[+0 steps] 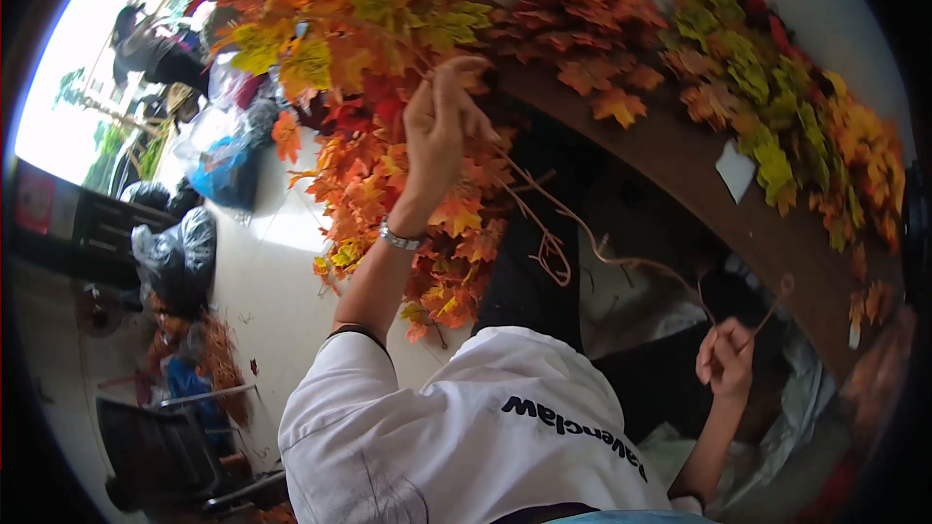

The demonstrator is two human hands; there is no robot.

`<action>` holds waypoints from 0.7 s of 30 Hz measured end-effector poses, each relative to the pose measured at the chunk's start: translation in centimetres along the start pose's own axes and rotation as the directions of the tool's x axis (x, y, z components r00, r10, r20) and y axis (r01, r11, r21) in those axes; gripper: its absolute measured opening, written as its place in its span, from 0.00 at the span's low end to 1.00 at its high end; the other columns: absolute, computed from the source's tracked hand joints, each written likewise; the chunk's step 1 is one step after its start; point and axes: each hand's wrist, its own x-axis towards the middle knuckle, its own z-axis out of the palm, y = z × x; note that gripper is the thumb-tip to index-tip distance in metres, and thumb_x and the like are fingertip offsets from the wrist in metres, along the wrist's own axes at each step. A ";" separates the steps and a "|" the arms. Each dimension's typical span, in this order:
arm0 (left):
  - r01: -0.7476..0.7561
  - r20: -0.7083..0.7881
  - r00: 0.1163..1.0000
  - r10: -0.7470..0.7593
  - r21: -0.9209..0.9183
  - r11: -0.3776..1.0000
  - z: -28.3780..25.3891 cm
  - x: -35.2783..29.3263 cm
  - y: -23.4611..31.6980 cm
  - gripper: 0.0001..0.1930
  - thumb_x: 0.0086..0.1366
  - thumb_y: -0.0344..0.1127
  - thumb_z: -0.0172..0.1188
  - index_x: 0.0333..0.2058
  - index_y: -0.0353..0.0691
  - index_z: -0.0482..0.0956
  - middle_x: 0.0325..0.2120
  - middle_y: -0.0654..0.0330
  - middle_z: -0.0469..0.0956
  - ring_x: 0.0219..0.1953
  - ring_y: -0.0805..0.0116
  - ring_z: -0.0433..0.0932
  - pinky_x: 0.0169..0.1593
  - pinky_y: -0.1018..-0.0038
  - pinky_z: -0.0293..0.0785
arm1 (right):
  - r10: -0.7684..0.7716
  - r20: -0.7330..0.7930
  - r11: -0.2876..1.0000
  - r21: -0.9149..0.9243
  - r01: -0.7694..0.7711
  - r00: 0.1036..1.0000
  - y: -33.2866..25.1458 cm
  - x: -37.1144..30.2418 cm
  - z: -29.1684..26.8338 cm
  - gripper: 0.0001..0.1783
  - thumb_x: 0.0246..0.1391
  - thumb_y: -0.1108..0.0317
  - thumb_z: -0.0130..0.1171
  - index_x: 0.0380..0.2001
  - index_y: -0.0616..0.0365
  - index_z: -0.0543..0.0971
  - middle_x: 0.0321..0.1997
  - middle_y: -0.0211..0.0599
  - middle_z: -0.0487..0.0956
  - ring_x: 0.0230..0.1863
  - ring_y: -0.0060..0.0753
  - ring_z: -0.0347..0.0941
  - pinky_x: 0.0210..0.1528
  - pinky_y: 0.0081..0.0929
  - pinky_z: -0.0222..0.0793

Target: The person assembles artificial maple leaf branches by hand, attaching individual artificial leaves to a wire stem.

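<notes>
A long thin brown artificial vine stem (631, 260) runs in bends between my two hands, with a loose loop hanging midway. My right hand (726, 359), low on the right, is closed around the stem near its curled end. My left hand (442, 121) is raised at the upper middle, its fingers bent around the stem's other part. Orange, red and yellow artificial maple leaves (369, 146) hang behind and around that hand. Exactly where the stem meets the leaves is hidden by the fingers.
A brown table (670, 150) curves along the right, bearing a stack of orange-red leaves (582, 19) and green-yellow leaf garlands (777, 107). Plastic bags (178, 250) and a black chair (160, 446) stand on the left floor. Another person (155, 49) is far left.
</notes>
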 end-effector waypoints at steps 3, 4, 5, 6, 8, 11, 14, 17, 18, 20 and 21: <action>0.049 -0.046 0.997 -0.055 -0.129 0.991 1.2 1.2 -0.5 0.27 0.67 0.53 0.34 0.41 0.32 0.69 0.13 0.69 0.53 0.15 0.77 0.61 0.19 0.77 0.69 | -0.061 -0.111 0.998 0.013 0.063 0.992 -2.0 1.6 1.3 0.11 0.56 0.67 0.49 0.23 0.59 0.64 0.14 0.27 0.64 0.11 0.11 0.51 0.13 0.12 0.47; 0.077 -0.016 0.997 -0.080 -0.154 0.985 1.4 1.6 -0.5 0.27 0.67 0.53 0.34 0.41 0.32 0.69 0.13 0.69 0.53 0.15 0.77 0.61 0.19 0.77 0.69 | -0.073 -0.146 0.997 -0.036 0.068 0.987 -2.5 2.0 1.7 0.11 0.56 0.67 0.49 0.22 0.59 0.64 0.14 0.26 0.62 0.11 0.11 0.49 0.14 0.12 0.45; 0.147 0.019 0.989 -0.148 -0.289 0.946 1.4 2.2 -0.5 0.26 0.67 0.53 0.35 0.40 0.32 0.69 0.13 0.69 0.52 0.15 0.77 0.58 0.18 0.77 0.67 | -0.088 -0.170 0.993 -0.087 0.074 0.981 -3.0 2.3 1.6 0.12 0.56 0.67 0.50 0.21 0.58 0.64 0.14 0.24 0.60 0.12 0.11 0.47 0.14 0.12 0.42; 0.216 0.059 0.976 -0.210 -0.413 0.885 1.3 2.8 -0.7 0.25 0.67 0.52 0.36 0.40 0.33 0.69 0.14 0.70 0.51 0.15 0.77 0.55 0.18 0.78 0.66 | -0.087 -0.201 0.993 -0.097 0.068 0.976 -3.3 2.3 0.9 0.12 0.56 0.67 0.50 0.21 0.58 0.64 0.14 0.24 0.60 0.12 0.11 0.47 0.14 0.12 0.42; 0.262 0.143 0.965 -0.220 -0.468 0.844 -0.5 3.8 -1.0 0.24 0.67 0.52 0.36 0.39 0.33 0.69 0.14 0.70 0.50 0.15 0.77 0.53 0.18 0.79 0.66 | -0.128 -0.179 0.984 -0.146 0.103 0.975 -3.2 2.2 -0.1 0.12 0.55 0.67 0.51 0.20 0.58 0.65 0.14 0.24 0.61 0.12 0.11 0.49 0.15 0.12 0.43; 0.306 0.282 0.941 -0.185 -0.482 0.821 -3.0 4.6 -1.5 0.23 0.67 0.51 0.37 0.37 0.35 0.70 0.14 0.69 0.50 0.16 0.77 0.52 0.20 0.78 0.67 | -0.140 -0.153 0.943 -0.323 0.084 0.978 -3.7 1.7 0.0 0.12 0.53 0.68 0.52 0.19 0.59 0.66 0.14 0.24 0.63 0.13 0.10 0.49 0.15 0.12 0.43; 0.294 0.216 0.952 -0.214 -0.470 0.832 -1.9 4.0 -1.0 0.23 0.67 0.51 0.36 0.36 0.36 0.70 0.16 0.65 0.58 0.18 0.74 0.59 0.25 0.75 0.71 | -0.175 -0.207 0.937 -0.335 0.098 0.962 -4.5 1.2 0.1 0.11 0.52 0.70 0.53 0.19 0.60 0.68 0.14 0.25 0.63 0.13 0.11 0.50 0.15 0.12 0.43; 0.333 0.126 0.942 -0.312 -0.485 0.809 -0.7 2.6 -0.8 0.24 0.67 0.53 0.33 0.39 0.38 0.69 0.25 0.57 0.70 0.25 0.66 0.71 0.32 0.70 0.76 | -0.214 -0.255 0.924 -0.365 0.111 0.943 -4.9 1.0 -0.3 0.11 0.51 0.69 0.55 0.19 0.60 0.68 0.15 0.26 0.64 0.14 0.12 0.53 0.15 0.12 0.45; 0.399 0.183 0.916 -0.356 -0.483 0.779 -0.9 2.3 -0.9 0.25 0.67 0.54 0.31 0.42 0.39 0.69 0.31 0.52 0.74 0.32 0.62 0.77 0.36 0.67 0.77 | -0.230 -0.210 0.905 -0.406 0.129 0.950 -4.8 1.3 0.0 0.12 0.51 0.68 0.55 0.20 0.60 0.68 0.15 0.26 0.64 0.15 0.12 0.54 0.16 0.12 0.45; 0.491 0.338 0.868 -0.363 -0.476 0.730 -2.1 1.8 -2.0 0.25 0.66 0.55 0.30 0.47 0.41 0.65 0.35 0.49 0.74 0.36 0.59 0.76 0.38 0.65 0.76 | -0.230 -0.170 0.877 -0.463 0.128 0.958 -4.5 1.7 0.7 0.13 0.51 0.65 0.57 0.20 0.60 0.69 0.16 0.25 0.64 0.15 0.11 0.54 0.16 0.12 0.45; 0.586 0.497 0.791 -0.356 -0.450 0.674 -2.6 1.6 -2.3 0.27 0.66 0.55 0.29 0.52 0.42 0.62 0.40 0.46 0.73 0.40 0.56 0.76 0.40 0.63 0.76 | -0.226 -0.159 0.878 -0.461 0.130 0.961 -4.3 2.1 0.7 0.13 0.51 0.65 0.57 0.20 0.60 0.69 0.16 0.25 0.64 0.15 0.11 0.54 0.16 0.12 0.45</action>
